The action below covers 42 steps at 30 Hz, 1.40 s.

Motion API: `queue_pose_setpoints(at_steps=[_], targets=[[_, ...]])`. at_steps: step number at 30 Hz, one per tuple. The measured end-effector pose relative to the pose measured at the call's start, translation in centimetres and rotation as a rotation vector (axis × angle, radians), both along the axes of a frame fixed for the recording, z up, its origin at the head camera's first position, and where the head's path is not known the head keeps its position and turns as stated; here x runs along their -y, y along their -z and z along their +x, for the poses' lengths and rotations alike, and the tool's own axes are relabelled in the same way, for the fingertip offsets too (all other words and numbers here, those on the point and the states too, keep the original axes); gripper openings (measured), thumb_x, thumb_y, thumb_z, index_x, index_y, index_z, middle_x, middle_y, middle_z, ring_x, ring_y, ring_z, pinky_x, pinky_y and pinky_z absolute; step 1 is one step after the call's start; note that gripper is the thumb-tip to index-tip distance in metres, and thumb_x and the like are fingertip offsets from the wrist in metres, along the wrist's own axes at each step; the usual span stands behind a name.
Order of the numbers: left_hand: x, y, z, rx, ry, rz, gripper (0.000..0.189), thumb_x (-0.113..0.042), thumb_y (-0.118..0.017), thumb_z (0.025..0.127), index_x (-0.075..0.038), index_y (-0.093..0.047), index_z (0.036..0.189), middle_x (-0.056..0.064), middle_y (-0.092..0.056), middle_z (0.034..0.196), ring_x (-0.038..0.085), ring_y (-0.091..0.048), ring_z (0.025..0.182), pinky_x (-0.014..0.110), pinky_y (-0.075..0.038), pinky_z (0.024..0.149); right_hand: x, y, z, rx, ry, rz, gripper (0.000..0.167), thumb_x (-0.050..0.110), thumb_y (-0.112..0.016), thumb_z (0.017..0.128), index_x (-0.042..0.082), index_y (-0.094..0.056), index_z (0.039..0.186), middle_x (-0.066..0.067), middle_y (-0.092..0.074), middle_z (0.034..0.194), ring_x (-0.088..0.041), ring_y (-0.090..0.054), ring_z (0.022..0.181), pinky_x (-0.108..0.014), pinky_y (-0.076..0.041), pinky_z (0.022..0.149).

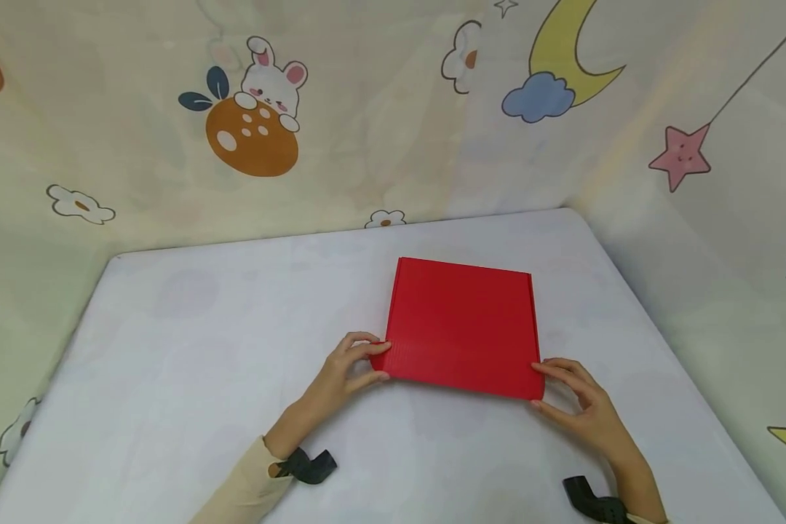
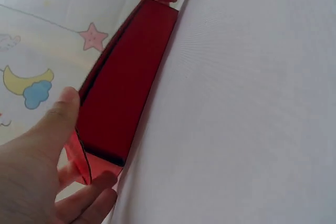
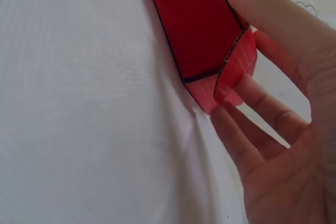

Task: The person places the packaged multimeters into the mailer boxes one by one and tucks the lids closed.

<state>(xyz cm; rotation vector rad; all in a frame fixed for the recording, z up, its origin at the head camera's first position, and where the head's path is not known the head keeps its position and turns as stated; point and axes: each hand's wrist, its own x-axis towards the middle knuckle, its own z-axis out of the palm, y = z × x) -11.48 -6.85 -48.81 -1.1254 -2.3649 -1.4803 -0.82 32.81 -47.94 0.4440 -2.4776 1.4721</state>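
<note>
A flat red cardboard box (image 1: 461,327) lies on the white-covered table, its front side facing the person. My left hand (image 1: 343,367) grips the box's near left corner, where a small side flap (image 2: 80,158) sticks out; in the left wrist view the thumb is on the lid's edge and the fingers are around the flap. At the near right corner, my right hand (image 1: 583,407) holds the box with thumb and fingers, touching another small flap (image 3: 233,64). Both wrist views show the dark red front panel (image 2: 128,82) between the lid edge and the table.
White cloth covers the table (image 1: 223,349), slightly wrinkled near the box. Patterned fabric walls (image 1: 367,109) stand behind the table and at both sides. A black strap mount (image 1: 308,466) is on the left wrist, and another black mount (image 1: 592,502) on the right.
</note>
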Motion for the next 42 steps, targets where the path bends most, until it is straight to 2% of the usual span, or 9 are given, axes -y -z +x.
queue_pose_setpoints(at_steps=[5,13,19,24,26,31,34,37,42], targets=[[-0.1,0.3,-0.2,0.008,0.042,0.041,0.048,-0.008,-0.082,0.077,-0.009,-0.066,0.123,0.006,-0.063,0.119,0.02,-0.061,0.105,0.029,-0.054,0.089,0.3,0.0,0.0,0.012,0.0,-0.025,0.065,-0.021,-0.076,0.067,-0.006,-0.058,0.128,-0.006,-0.05,0.123,-0.007,-0.047,0.118,-0.012,-0.039,0.101],[-0.2,0.3,0.0,0.08,0.038,0.077,0.049,-0.002,-0.083,0.073,-0.002,-0.066,0.118,0.013,-0.064,0.116,0.029,-0.066,0.097,0.04,-0.057,0.083,0.9,0.2,-0.3,0.067,-0.01,-0.057,0.064,-0.016,-0.075,0.073,-0.003,-0.055,0.132,-0.003,-0.048,0.126,-0.006,-0.046,0.12,-0.011,-0.04,0.099],[-0.5,-1.8,0.8,0.057,0.024,0.093,0.046,0.006,-0.082,0.07,0.007,-0.066,0.113,0.019,-0.068,0.11,0.034,-0.066,0.092,0.044,-0.056,0.08,0.8,0.3,-0.3,0.071,-0.065,-0.121,0.065,-0.022,-0.072,0.072,-0.009,-0.051,0.132,-0.004,-0.05,0.127,-0.008,-0.049,0.12,-0.014,-0.043,0.099],[-0.5,-2.9,1.2,0.052,0.027,0.129,0.046,0.008,-0.08,0.071,0.008,-0.066,0.115,0.019,-0.067,0.111,0.027,-0.064,0.102,0.029,-0.053,0.09,0.8,0.2,-0.3,0.092,-0.073,-0.151,0.063,-0.022,-0.071,0.073,-0.011,-0.051,0.132,-0.002,-0.051,0.128,-0.007,-0.05,0.12,-0.015,-0.045,0.097],[-0.5,-2.6,1.1,0.073,0.036,0.149,0.047,0.01,-0.08,0.071,0.008,-0.065,0.116,0.02,-0.066,0.112,0.026,-0.064,0.104,0.031,-0.053,0.092,0.8,0.2,-0.3,0.093,-0.064,-0.149,0.063,-0.022,-0.071,0.073,-0.011,-0.052,0.131,-0.002,-0.051,0.127,-0.007,-0.049,0.119,-0.015,-0.045,0.097],[-0.4,-0.6,0.5,0.229,0.105,0.237,0.047,0.017,-0.075,0.073,0.011,-0.061,0.117,0.025,-0.062,0.115,0.028,-0.067,0.1,0.045,-0.055,0.084,0.9,0.3,-0.4,0.101,-0.063,-0.168,0.062,-0.022,-0.07,0.074,-0.011,-0.051,0.132,-0.003,-0.052,0.126,-0.008,-0.051,0.116,-0.015,-0.046,0.096],[-0.3,0.5,0.3,0.311,0.127,0.277,0.046,0.016,-0.074,0.074,0.009,-0.061,0.118,0.024,-0.062,0.116,0.022,-0.067,0.099,0.038,-0.057,0.082,1.0,0.4,-0.3,0.127,-0.063,-0.187,0.062,-0.02,-0.07,0.076,-0.01,-0.05,0.133,-0.003,-0.054,0.123,-0.008,-0.055,0.109,-0.016,-0.049,0.091],[-0.2,0.8,0.2,0.335,0.131,0.285,0.044,0.011,-0.075,0.076,0.006,-0.061,0.118,0.022,-0.062,0.116,0.019,-0.065,0.099,0.03,-0.057,0.079,1.0,0.4,-0.2,0.145,-0.053,-0.198,0.062,-0.019,-0.07,0.076,-0.009,-0.049,0.134,-0.003,-0.055,0.121,-0.01,-0.057,0.103,-0.017,-0.052,0.087],[-0.2,0.8,0.1,0.435,0.081,0.252,0.044,-0.001,-0.077,0.081,-0.004,-0.06,0.121,0.014,-0.065,0.117,0.018,-0.066,0.104,0.027,-0.057,0.079,1.4,0.2,-0.5,0.073,-0.025,-0.151,0.062,-0.022,-0.071,0.073,-0.009,-0.053,0.13,-0.007,-0.046,0.127,-0.01,-0.048,0.112,-0.013,-0.048,0.091]])
